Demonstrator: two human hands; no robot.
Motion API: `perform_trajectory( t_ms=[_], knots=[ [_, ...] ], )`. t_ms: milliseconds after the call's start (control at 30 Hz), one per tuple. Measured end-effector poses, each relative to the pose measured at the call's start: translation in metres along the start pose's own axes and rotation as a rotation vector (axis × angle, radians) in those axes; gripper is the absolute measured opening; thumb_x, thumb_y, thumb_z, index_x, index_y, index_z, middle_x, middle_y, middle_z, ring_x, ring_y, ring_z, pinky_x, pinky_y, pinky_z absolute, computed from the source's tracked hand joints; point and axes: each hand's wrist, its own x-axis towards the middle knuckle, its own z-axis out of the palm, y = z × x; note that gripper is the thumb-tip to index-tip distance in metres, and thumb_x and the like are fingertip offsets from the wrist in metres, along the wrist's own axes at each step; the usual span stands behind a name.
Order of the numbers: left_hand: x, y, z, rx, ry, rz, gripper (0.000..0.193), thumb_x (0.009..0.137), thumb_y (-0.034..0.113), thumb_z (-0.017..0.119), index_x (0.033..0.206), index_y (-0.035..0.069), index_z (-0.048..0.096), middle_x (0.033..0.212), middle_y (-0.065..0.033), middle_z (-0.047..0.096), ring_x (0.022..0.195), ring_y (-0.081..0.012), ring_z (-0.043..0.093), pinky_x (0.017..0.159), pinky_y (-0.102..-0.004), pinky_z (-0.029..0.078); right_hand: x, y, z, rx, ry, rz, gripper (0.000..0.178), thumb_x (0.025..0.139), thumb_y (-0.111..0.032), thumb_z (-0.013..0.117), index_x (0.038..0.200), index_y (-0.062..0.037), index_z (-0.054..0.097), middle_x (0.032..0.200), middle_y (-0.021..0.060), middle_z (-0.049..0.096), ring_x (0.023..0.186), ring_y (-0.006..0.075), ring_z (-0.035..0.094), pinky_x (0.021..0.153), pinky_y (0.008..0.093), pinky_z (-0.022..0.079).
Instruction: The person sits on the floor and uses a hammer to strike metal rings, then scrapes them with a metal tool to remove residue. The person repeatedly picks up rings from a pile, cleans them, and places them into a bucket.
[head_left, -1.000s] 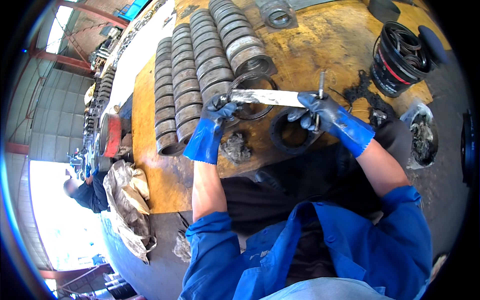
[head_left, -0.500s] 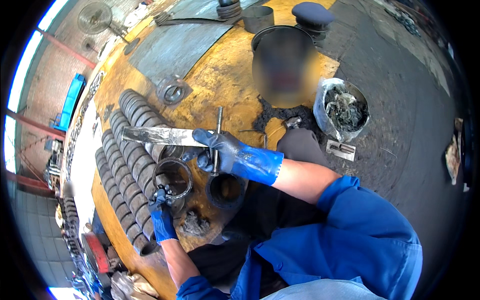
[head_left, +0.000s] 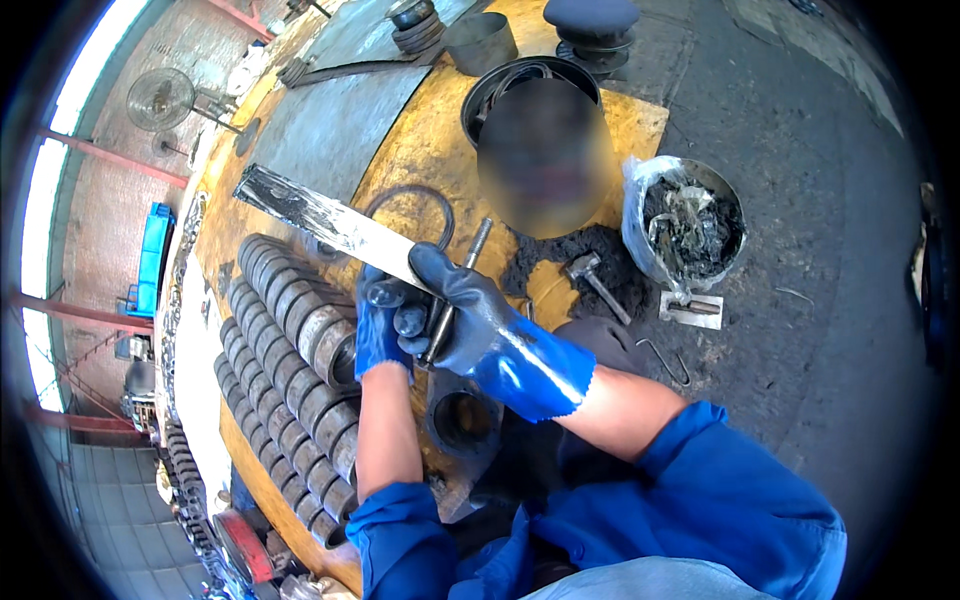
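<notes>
My right hand point(head_left: 465, 315), in a blue glove, is closed around a pale flat strip point(head_left: 350, 225) and a threaded metal rod point(head_left: 470, 255). Dark smears cover the strip's far half, which points up and left. Close behind is my left hand point(head_left: 378, 330), also gloved; its fingers are mostly hidden by the right hand and the strip. A thin dark ring point(head_left: 405, 189) shows just beyond both hands, its lower part covered, so I cannot tell whether the left hand grips it. Below my right hand stands a dark round hollow part point(head_left: 465, 415).
Rows of stacked metal rings point(head_left: 285, 400) lie at the left. A hammer point(head_left: 600, 285) lies by dark material point(head_left: 535, 270). Beside it stands a plastic-lined bucket point(head_left: 740, 235) of black stuff. Further off are a black tub point(head_left: 475, 125), a grey container point(head_left: 480, 45) and a round stool point(head_left: 590, 15).
My left hand has moved up and away, close behind the right hand. The ring it held low at the left now shows beyond the strip. The strip has tilted more steeply upward.
</notes>
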Motion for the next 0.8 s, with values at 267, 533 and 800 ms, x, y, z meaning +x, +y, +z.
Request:
perform_trajectory(
  t_ms=[267, 533, 800],
  knots=[
    [0.104, -0.018, 0.151, 0.407, -0.403, 0.146, 0.033, 0.100, 0.025, 0.043, 0.127, 0.006, 0.051, 0.104, -0.0031, 0.060, 0.082, -0.0096, 0.055, 0.066, -0.0208, 0.049, -0.009, -0.041, 0.023, 0.004, 0.109, -0.105, 0.037, 0.100, -0.036, 0.041, 0.124, -0.0086, 0.048, 0.087, 0.0142, 0.067, 0.052, 0.0182, 0.059, 0.043, 0.0293, 0.047],
    [0.118, -0.062, 0.141, -0.131, -0.244, -0.132, 0.035, 0.099, 0.030, 0.045, 0.125, 0.007, 0.052, 0.105, -0.0052, 0.062, 0.085, -0.0133, 0.060, 0.070, -0.0247, 0.052, -0.009, -0.050, 0.022, -0.020, 0.154, -0.135, 0.034, 0.099, -0.037, 0.042, 0.122, -0.0126, 0.049, 0.087, 0.0134, 0.066, 0.055, 0.0183, 0.059, 0.043, 0.0292, 0.046],
    [0.006, -0.023, -0.023, 0.143, -0.139, -0.025, 0.033, 0.094, 0.031, 0.053, 0.119, 0.011, 0.057, 0.122, -0.0081, 0.060, 0.107, -0.0203, 0.059, 0.081, -0.0305, 0.050, -0.013, -0.046, 0.022, -0.009, 0.014, -0.112, 0.037, 0.098, -0.039, 0.044, 0.123, -0.0127, 0.050, 0.095, 0.0118, 0.066, 0.062, 0.0162, 0.058, 0.052, 0.0313, 0.043]
  ],
)
